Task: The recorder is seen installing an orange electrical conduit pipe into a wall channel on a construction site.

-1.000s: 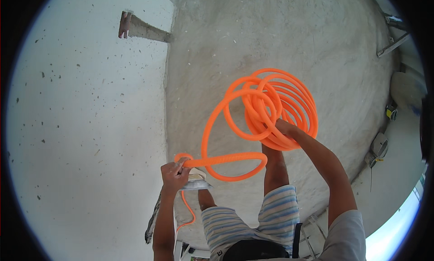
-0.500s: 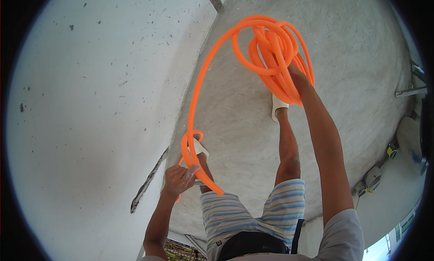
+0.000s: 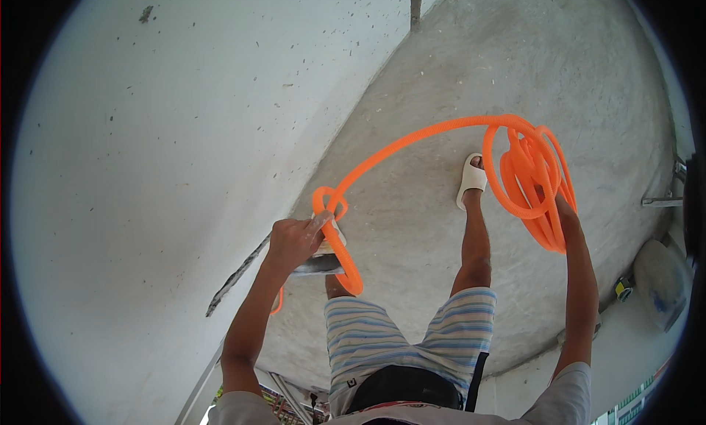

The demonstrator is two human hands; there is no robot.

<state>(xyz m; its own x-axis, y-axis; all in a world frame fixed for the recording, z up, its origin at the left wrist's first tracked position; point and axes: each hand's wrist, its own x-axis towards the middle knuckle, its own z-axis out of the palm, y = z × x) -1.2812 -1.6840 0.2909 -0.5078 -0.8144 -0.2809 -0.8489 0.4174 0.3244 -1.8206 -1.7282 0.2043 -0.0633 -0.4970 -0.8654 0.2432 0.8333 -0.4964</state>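
Note:
A coil of orange corrugated hose (image 3: pixel 531 178) hangs from my right hand (image 3: pixel 559 204), whose fingers are mostly hidden among the loops. From the coil one length arches across to the left. My left hand (image 3: pixel 296 242) is closed on that hose, with the thumb along it. Just beyond the left hand the hose makes a small loop, and below the hand a bent part hangs over my left knee. A thin orange piece also shows under my left wrist.
A white speckled wall (image 3: pixel 162 145) rises close on my left, with a dark gouge (image 3: pixel 239 278) low in it. Grey concrete floor (image 3: pixel 412 79) spreads ahead. On the right lie a tape measure (image 3: pixel 623 289) and a pale rounded object (image 3: pixel 660 281). My feet wear light slippers (image 3: pixel 472 181).
My right hand has come back and to the right with the coil, uncovering my right slipper. My left hand has moved slightly up and forward along with its hose.

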